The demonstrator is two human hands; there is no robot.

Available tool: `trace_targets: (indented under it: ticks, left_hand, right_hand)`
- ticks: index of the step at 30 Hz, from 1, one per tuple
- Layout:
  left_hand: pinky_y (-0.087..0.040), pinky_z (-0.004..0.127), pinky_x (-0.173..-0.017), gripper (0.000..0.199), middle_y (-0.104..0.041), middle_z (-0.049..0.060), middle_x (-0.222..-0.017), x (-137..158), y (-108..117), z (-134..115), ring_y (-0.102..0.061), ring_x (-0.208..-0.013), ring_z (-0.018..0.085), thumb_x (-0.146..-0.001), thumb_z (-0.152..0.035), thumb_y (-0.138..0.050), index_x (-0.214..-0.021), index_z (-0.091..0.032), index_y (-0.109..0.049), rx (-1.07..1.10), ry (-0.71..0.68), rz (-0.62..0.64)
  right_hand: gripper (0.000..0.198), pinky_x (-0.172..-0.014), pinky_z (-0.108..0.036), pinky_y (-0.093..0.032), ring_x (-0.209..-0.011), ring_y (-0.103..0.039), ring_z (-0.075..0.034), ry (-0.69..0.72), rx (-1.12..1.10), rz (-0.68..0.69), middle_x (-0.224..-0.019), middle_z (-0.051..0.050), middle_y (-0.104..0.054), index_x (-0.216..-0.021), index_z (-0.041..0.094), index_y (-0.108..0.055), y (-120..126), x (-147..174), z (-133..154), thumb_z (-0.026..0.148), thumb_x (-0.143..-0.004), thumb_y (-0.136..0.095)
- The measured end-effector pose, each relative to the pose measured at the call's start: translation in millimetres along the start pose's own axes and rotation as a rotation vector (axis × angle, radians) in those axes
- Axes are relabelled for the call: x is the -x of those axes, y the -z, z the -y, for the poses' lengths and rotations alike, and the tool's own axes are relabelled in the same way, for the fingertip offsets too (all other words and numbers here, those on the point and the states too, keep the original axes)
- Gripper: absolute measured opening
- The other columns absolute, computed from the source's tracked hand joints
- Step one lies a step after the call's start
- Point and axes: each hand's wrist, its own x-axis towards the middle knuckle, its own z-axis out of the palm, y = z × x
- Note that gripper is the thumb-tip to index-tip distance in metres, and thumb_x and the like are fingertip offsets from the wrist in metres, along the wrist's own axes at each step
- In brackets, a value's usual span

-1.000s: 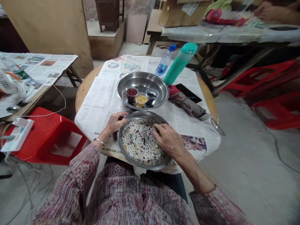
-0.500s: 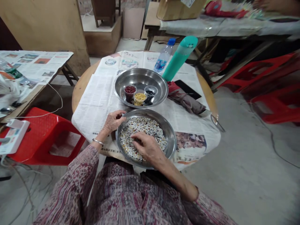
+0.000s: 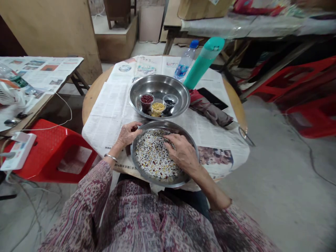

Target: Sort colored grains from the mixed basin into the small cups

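loosely, right hand (image 3: 182, 153) on mixed beans (image 3: 153, 157)

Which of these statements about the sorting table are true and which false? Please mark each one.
1. The right hand rests on the mixed grains in the near round steel pan. True.
2. The left hand holds the tall teal plastic flask. False: it grips the near pan's left rim.
3. The far round steel pan holds three small clear cups. True.
4. The small cup of yellow grains stands between the cup of red beans and the cup of black beans. True.
5. The round wooden table is bare. False: newspaper sheets cover it.
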Motion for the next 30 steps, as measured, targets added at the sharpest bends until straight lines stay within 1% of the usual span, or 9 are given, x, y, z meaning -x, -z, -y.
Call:
trace_targets:
  ticks: [3,7,11,15,18,20,24,28,30]
  left_hand:
    - [-0.037,0.021,-0.058,0.022,-0.052,-0.006,-0.061,0.0,-0.3,0.0,-0.045,-0.057,0.008,-0.075,-0.019,-0.069,-0.097,-0.014,-0.074,-0.001,0.012,-0.005]
    - [-0.036,0.021,-0.056,0.021,-0.051,-0.006,-0.061,-0.2,-0.1,0.1,-0.044,-0.056,0.008,-0.076,-0.020,-0.068,-0.096,-0.014,-0.073,-0.026,0.004,-0.005]
    - [-0.036,0.021,-0.057,0.021,-0.052,-0.006,-0.061,-0.3,-0.2,-0.2,-0.044,-0.057,0.009,-0.076,-0.021,-0.067,-0.095,-0.015,-0.073,-0.028,-0.001,-0.013]
    - [-0.037,0.022,-0.058,0.021,-0.053,-0.006,-0.062,0.0,-0.5,-1.8,-0.045,-0.058,0.009,-0.075,-0.022,-0.067,-0.094,-0.015,-0.073,-0.020,0.001,-0.018]
    - [-0.037,0.022,-0.058,0.021,-0.052,-0.006,-0.062,0.3,-0.2,-4.1,-0.045,-0.058,0.009,-0.074,-0.022,-0.068,-0.093,-0.016,-0.073,-0.002,0.015,-0.013]
    - [-0.037,0.022,-0.058,0.020,-0.051,-0.006,-0.061,0.5,0.1,-5.3,-0.044,-0.057,0.009,-0.074,-0.022,-0.068,-0.093,-0.016,-0.073,0.006,0.022,-0.013]
    - [-0.037,0.023,-0.057,0.020,-0.049,-0.007,-0.059,0.7,0.5,-5.8,-0.043,-0.056,0.009,-0.074,-0.022,-0.067,-0.092,-0.016,-0.072,0.012,0.018,-0.014]
    - [-0.037,0.021,-0.057,0.019,-0.049,-0.007,-0.060,0.1,0.4,-4.6,-0.044,-0.056,0.009,-0.075,-0.020,-0.067,-0.092,-0.016,-0.073,-0.011,0.015,-0.015]
    - [-0.037,0.021,-0.057,0.019,-0.051,-0.006,-0.061,-0.5,0.4,-3.8,-0.044,-0.057,0.008,-0.075,-0.020,-0.067,-0.092,-0.016,-0.073,-0.031,0.017,-0.017]
  right_hand:
    - [0.035,-0.095,-0.049,-0.052,-0.114,-0.057,-0.031,-0.004,0.076,0.092,-0.118,-0.013,-0.064,-0.120,0.022,-0.065,1.3,-1.4,4.9,0.037,-0.088,-0.065]
    - [0.018,-0.089,-0.039,-0.052,-0.097,-0.062,-0.023,0.073,-0.019,0.258,-0.103,-0.009,-0.065,-0.100,0.020,-0.068,-3.9,1.1,14.3,0.015,-0.086,-0.057]
    - [0.021,-0.081,-0.033,-0.050,-0.084,-0.062,-0.018,0.076,-0.099,0.339,-0.087,-0.004,-0.065,-0.085,0.020,-0.065,2.6,10.9,15.2,0.004,-0.081,-0.051]
    - [0.020,-0.083,-0.033,-0.051,-0.088,-0.064,-0.018,0.176,-0.172,0.370,-0.094,-0.005,-0.068,-0.095,0.019,-0.066,14.7,33.8,20.0,0.006,-0.088,-0.053]
    - [0.016,-0.088,-0.037,-0.053,-0.094,-0.064,-0.019,0.294,-0.137,0.410,-0.099,-0.006,-0.070,-0.098,0.021,-0.068,17.1,45.9,24.6,0.011,-0.091,-0.056]
    - [0.017,-0.089,-0.039,-0.054,-0.097,-0.063,-0.021,0.311,-0.055,0.391,-0.102,-0.006,-0.071,-0.096,0.022,-0.069,16.3,45.8,25.8,0.011,-0.091,-0.057]
    - [0.020,-0.083,-0.041,-0.053,-0.101,-0.060,-0.025,0.207,0.075,0.226,-0.105,-0.009,-0.071,-0.097,0.023,-0.070,14.8,33.5,25.1,0.014,-0.093,-0.053]
    - [0.022,-0.081,-0.038,-0.051,-0.089,-0.063,-0.023,0.171,0.082,0.144,-0.087,-0.009,-0.069,-0.087,0.022,-0.068,8.1,27.1,25.3,0.026,-0.099,-0.049]
    - [0.024,-0.080,-0.036,-0.049,-0.084,-0.064,-0.022,0.165,0.068,0.120,-0.082,-0.008,-0.069,-0.091,0.023,-0.067,3.3,25.9,28.2,0.032,-0.100,-0.047]
